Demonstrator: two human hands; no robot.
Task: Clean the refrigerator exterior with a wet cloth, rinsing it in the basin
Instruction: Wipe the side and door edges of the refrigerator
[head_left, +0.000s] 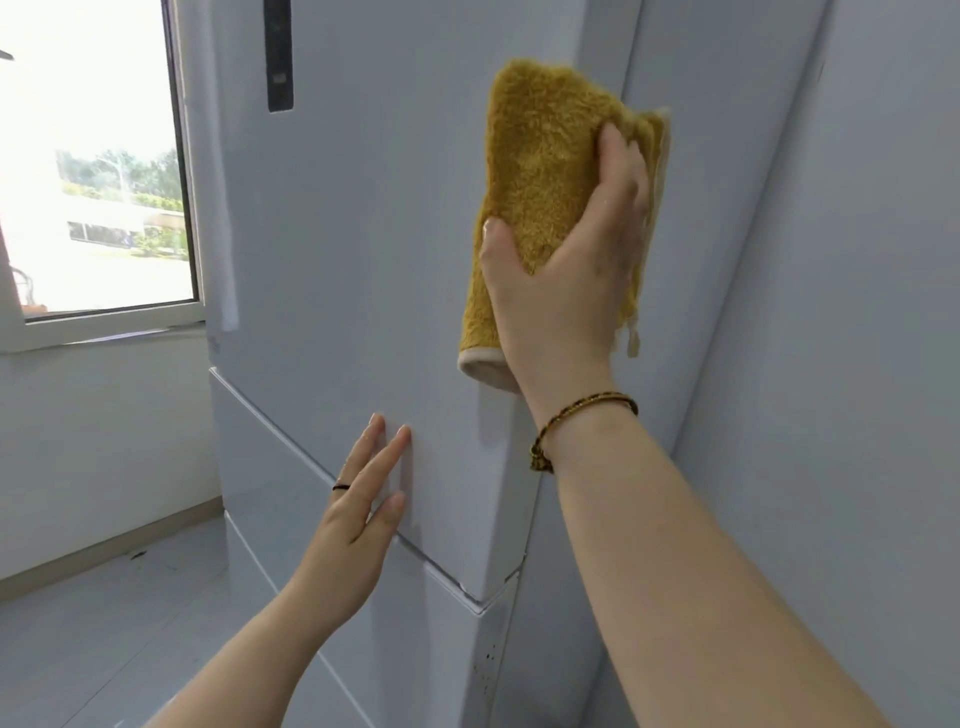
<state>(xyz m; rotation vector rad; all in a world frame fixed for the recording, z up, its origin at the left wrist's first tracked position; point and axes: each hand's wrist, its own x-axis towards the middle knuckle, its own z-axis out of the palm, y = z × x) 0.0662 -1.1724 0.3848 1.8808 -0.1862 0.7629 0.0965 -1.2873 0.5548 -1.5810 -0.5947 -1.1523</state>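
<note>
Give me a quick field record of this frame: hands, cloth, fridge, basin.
right hand: holds yellow cloth against the refrigerator at its front right edge, fingers curved over it
left hand: flat on the refrigerator front lower down, fingers straight, holding nothing
yellow cloth: folded, wrapped over that edge
basin: not in view
surroundings: window left of the refrigerator

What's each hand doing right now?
Left hand: open, straight fingers flat on the refrigerator.
Right hand: grips the yellow cloth, pressing it over the refrigerator's front corner.
</note>
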